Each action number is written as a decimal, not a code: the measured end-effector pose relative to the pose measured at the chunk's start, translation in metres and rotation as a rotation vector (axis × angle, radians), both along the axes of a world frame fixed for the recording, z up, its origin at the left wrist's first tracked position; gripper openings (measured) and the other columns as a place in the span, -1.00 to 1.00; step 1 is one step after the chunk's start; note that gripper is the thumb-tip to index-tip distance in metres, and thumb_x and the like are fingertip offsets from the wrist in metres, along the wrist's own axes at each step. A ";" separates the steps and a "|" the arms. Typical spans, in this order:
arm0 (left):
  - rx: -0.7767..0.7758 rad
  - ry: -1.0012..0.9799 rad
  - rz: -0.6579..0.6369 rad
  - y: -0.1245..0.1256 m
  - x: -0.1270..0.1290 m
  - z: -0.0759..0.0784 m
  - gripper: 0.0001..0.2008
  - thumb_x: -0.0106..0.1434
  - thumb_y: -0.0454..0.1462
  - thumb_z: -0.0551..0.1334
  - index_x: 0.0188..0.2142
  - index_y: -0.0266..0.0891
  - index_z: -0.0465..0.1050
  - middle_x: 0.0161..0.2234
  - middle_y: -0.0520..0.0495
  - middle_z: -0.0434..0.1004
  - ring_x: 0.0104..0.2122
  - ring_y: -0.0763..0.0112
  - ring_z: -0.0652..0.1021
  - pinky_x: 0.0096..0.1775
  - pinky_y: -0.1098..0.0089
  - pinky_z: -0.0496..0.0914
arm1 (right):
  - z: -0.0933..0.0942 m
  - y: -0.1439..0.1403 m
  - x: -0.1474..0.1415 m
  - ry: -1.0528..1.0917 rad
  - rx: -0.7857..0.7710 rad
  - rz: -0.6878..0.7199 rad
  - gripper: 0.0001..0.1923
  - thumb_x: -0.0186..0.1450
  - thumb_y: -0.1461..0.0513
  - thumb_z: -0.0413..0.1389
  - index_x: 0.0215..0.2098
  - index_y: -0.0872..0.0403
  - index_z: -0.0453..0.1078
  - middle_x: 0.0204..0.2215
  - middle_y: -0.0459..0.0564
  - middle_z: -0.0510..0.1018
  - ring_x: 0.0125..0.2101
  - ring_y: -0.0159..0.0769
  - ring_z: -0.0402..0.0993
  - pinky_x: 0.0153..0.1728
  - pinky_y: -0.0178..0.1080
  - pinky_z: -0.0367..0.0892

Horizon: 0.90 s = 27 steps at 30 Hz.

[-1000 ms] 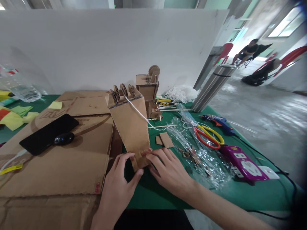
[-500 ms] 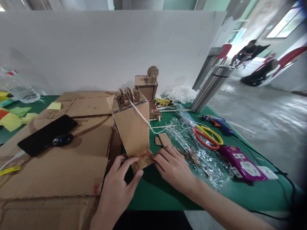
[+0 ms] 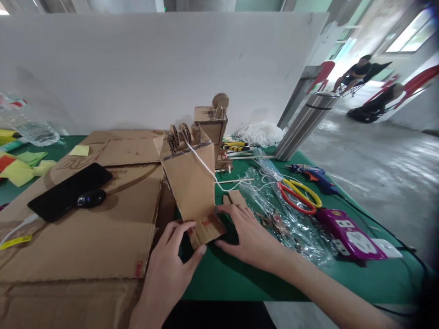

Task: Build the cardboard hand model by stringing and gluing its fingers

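A cardboard tower (image 3: 192, 183) leans back in front of me, with several cardboard discs (image 3: 178, 136) on its top and a white string (image 3: 202, 161) hanging down from them. At its foot lies a small cardboard piece (image 3: 207, 230) with a red print. My left hand (image 3: 171, 260) pinches that piece at its left end, index finger on the rear corner and thumb on the front edge. My right hand (image 3: 250, 233) is at the other end, thumb and fingers parted, fingertips beside the tower's lower right edge. Whether they touch it, I cannot tell.
Cardboard sheets (image 3: 103, 233) with a black phone (image 3: 70, 189) cover the left. To the right are orange-and-yellow-handled scissors (image 3: 298, 196), a glue gun (image 3: 313, 176), a purple power strip (image 3: 350, 233), plastic wrap (image 3: 305, 242) and a steel flask (image 3: 305, 125). Another cardboard structure (image 3: 211, 128) stands behind.
My right hand has let go of the small cardboard piece's right end, its thumb and fingers spreading apart. My left hand stays on the left end. The view has shifted slightly.
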<state>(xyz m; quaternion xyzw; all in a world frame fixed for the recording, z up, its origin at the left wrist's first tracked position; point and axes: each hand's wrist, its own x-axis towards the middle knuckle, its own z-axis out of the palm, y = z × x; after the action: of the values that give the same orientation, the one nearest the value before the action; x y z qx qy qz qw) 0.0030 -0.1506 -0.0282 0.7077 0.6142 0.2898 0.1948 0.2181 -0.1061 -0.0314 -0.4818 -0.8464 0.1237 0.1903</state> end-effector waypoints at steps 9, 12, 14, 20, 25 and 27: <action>0.004 0.013 0.010 0.002 0.001 0.001 -0.71 0.29 -0.10 0.22 -0.01 -0.02 0.42 -0.07 -0.04 0.52 -0.09 0.16 0.59 -0.13 0.20 0.52 | -0.001 0.011 -0.005 0.007 -0.051 0.007 -0.21 0.16 0.10 0.32 0.28 0.11 0.19 0.13 0.27 0.46 0.14 0.13 0.35 0.07 0.21 0.28; 0.003 0.015 0.008 0.002 0.001 0.001 -0.72 0.29 -0.11 0.23 -0.01 -0.02 0.42 -0.08 -0.03 0.52 -0.10 0.15 0.59 -0.13 0.19 0.52 | -0.002 0.009 -0.005 0.019 -0.031 0.003 -0.24 0.15 0.13 0.34 0.26 0.10 0.22 0.10 0.27 0.48 0.13 0.13 0.35 0.05 0.20 0.31; 0.001 0.017 0.010 0.002 0.001 0.001 -0.72 0.28 -0.14 0.23 -0.01 -0.02 0.42 -0.08 -0.04 0.52 -0.09 0.15 0.59 -0.12 0.18 0.51 | -0.002 0.008 -0.006 0.029 -0.041 -0.003 -0.24 0.14 0.15 0.34 0.24 0.13 0.22 0.09 0.28 0.48 0.14 0.13 0.34 0.07 0.20 0.30; -0.029 0.029 -0.009 0.000 0.002 -0.001 -0.72 0.29 -0.19 0.23 0.00 -0.03 0.39 -0.06 -0.03 0.49 -0.07 0.16 0.58 -0.10 0.15 0.51 | -0.007 0.008 -0.007 0.052 -0.089 -0.020 -0.27 0.14 0.22 0.32 0.22 0.15 0.20 0.12 0.28 0.44 0.16 0.12 0.30 0.11 0.25 0.25; -0.002 0.063 -0.003 0.001 0.006 -0.005 -0.74 0.27 -0.26 0.24 -0.03 -0.08 0.40 -0.07 -0.07 0.49 -0.07 0.13 0.58 -0.10 0.13 0.52 | -0.014 0.010 -0.005 0.062 -0.122 -0.032 -0.26 0.15 0.16 0.32 0.22 0.13 0.19 0.12 0.26 0.42 0.17 0.13 0.25 0.13 0.27 0.19; 0.003 0.083 -0.003 0.002 0.006 -0.006 -0.74 0.26 -0.28 0.25 -0.04 -0.10 0.41 -0.05 -0.11 0.49 -0.04 0.09 0.56 -0.06 0.08 0.51 | -0.015 0.011 -0.005 0.062 -0.151 -0.040 -0.22 0.14 0.11 0.34 0.24 0.12 0.18 0.13 0.26 0.39 0.18 0.14 0.23 0.13 0.27 0.18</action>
<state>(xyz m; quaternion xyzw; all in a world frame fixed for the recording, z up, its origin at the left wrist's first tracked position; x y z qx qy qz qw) 0.0089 -0.1485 -0.0342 0.7202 0.6205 0.2607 0.1684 0.2135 -0.0955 -0.0468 -0.5074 -0.8187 0.1980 0.1820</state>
